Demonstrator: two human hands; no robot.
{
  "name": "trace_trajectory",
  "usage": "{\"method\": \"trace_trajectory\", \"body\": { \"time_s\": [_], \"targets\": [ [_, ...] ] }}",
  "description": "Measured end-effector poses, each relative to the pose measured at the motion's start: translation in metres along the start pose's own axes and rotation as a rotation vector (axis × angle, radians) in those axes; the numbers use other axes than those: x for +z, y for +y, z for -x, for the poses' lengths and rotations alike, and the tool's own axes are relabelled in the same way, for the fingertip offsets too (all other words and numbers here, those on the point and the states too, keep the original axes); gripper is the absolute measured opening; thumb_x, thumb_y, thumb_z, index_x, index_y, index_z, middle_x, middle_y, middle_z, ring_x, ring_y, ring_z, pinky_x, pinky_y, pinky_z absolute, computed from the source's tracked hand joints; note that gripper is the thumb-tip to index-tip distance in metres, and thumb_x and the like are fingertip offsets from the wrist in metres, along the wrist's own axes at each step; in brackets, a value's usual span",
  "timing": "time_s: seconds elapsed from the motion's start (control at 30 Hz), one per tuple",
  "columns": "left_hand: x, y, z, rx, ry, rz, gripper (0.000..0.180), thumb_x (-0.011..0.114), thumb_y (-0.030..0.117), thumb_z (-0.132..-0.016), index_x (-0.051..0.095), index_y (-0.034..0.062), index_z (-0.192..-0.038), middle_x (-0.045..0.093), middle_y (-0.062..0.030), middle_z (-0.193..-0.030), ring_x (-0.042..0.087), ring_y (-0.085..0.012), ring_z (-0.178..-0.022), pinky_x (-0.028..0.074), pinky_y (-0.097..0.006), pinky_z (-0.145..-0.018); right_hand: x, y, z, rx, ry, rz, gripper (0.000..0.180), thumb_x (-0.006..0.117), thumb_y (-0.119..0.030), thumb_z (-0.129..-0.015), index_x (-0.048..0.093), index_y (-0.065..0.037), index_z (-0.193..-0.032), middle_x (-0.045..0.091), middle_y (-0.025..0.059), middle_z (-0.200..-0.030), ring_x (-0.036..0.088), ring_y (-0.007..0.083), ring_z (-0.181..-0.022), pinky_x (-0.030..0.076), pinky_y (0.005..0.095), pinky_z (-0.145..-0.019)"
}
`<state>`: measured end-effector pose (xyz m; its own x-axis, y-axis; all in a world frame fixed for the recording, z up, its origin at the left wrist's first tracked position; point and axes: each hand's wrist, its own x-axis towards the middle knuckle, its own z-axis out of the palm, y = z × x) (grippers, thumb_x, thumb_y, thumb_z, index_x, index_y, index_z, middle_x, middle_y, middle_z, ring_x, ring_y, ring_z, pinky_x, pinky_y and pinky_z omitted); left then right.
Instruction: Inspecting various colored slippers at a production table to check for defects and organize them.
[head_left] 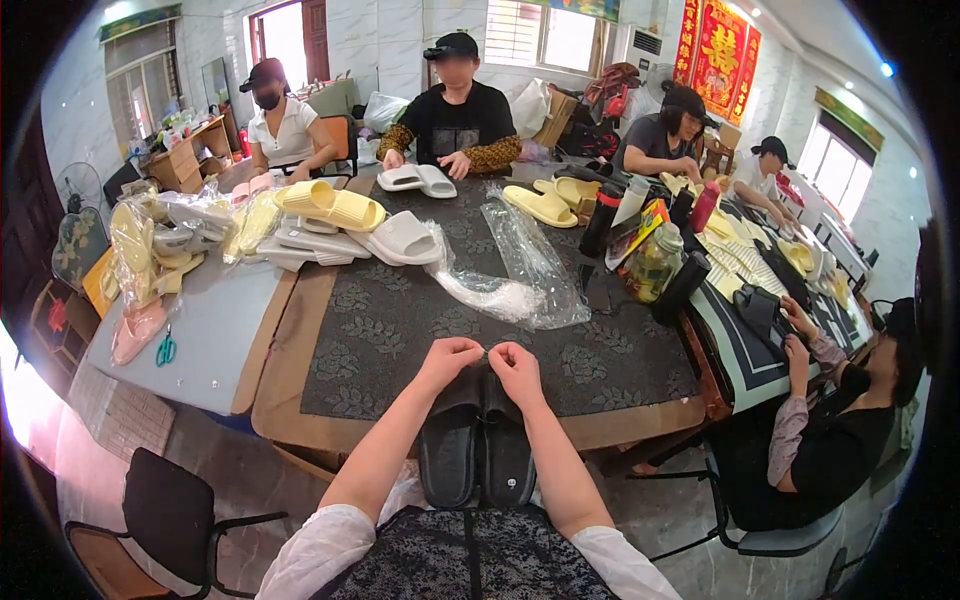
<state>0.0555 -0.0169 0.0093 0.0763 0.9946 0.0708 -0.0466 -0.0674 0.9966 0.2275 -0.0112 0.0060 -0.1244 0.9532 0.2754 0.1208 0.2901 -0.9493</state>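
My left hand (453,362) and my right hand (515,373) meet at the near edge of the table, thumbs and fingertips pinched together. Between them is something tiny that I cannot make out. Just below lies a pair of black slide slippers (448,462), side by side, heels toward me and toe ends partly behind my hands. A small round white sticker (512,483) marks the heel of the right slipper. My forearms pass on either side of the pair. Farther off lie clear plastic bags (537,265) and a grey slipper (403,238).
Yellow slippers (330,204) top a pile at left, near bagged pairs and teal scissors (166,347). A dark thermos (600,222), a glass jar (655,262) and a black bottle (683,288) stand right. Opposite, a person (455,115) handles light grey slippers; others sit around.
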Motion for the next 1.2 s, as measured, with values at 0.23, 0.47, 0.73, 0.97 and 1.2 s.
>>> {"method": "trace_trajectory", "body": {
  "time_s": [0.23,0.47,0.73,0.97,1.2],
  "targets": [
    [0.0,0.002,-0.001,-0.019,-0.024,-0.028,0.016,0.069,0.014,-0.083,0.07,-0.0005,-0.091,0.065,0.0013,-0.08,0.057,-0.0072,-0.074,0.045,-0.023,-0.069,0.001,0.0,0.0,-0.015,-0.012,0.037,0.013,0.064,-0.015,-0.086,0.064,-0.002,-0.086,0.06,-0.0014,-0.07,0.053,0.0053,-0.064,0.044,0.0234,-0.059],
    [-0.002,-0.006,-0.002,-0.019,-0.013,-0.053,0.018,0.068,0.015,-0.08,0.072,-0.0017,-0.087,0.066,-0.0004,-0.076,0.058,-0.0078,-0.071,0.046,-0.023,-0.067,0.001,0.001,-0.001,-0.026,-0.03,0.081,0.011,0.063,-0.012,-0.085,0.064,-0.001,-0.085,0.059,-0.0026,-0.069,0.052,0.0041,-0.064,0.043,0.0219,-0.059],
    [0.0,-0.004,-0.001,-0.025,-0.017,-0.101,0.017,0.068,0.014,-0.08,0.072,-0.0016,-0.085,0.065,0.0,-0.074,0.057,-0.0073,-0.069,0.046,-0.024,-0.064,0.003,0.003,-0.001,-0.029,-0.014,0.145,0.015,0.064,-0.018,-0.084,0.064,-0.002,-0.084,0.062,0.0021,-0.068,0.055,0.0096,-0.061,0.045,0.0265,-0.058],
    [0.004,-0.005,-0.001,0.055,0.024,-0.123,0.018,0.068,0.017,-0.084,0.07,-0.0009,-0.089,0.064,0.0015,-0.077,0.056,-0.0062,-0.071,0.045,-0.022,-0.065,0.002,0.001,-0.002,-0.043,0.02,0.065,0.014,0.065,-0.017,-0.085,0.065,-0.003,-0.087,0.064,0.0025,-0.071,0.057,0.0094,-0.063,0.047,0.0261,-0.061],
    [-0.003,-0.006,-0.002,0.089,0.16,-0.002,0.019,0.067,0.017,-0.086,0.069,-0.0003,-0.092,0.065,0.0008,-0.08,0.057,-0.0068,-0.074,0.046,-0.023,-0.068,-0.003,0.0,-0.001,0.007,0.085,0.033,0.009,0.064,-0.01,-0.086,0.065,-0.002,-0.089,0.06,-0.0028,-0.072,0.052,0.0043,-0.067,0.044,0.0222,-0.062]
  ]
}}
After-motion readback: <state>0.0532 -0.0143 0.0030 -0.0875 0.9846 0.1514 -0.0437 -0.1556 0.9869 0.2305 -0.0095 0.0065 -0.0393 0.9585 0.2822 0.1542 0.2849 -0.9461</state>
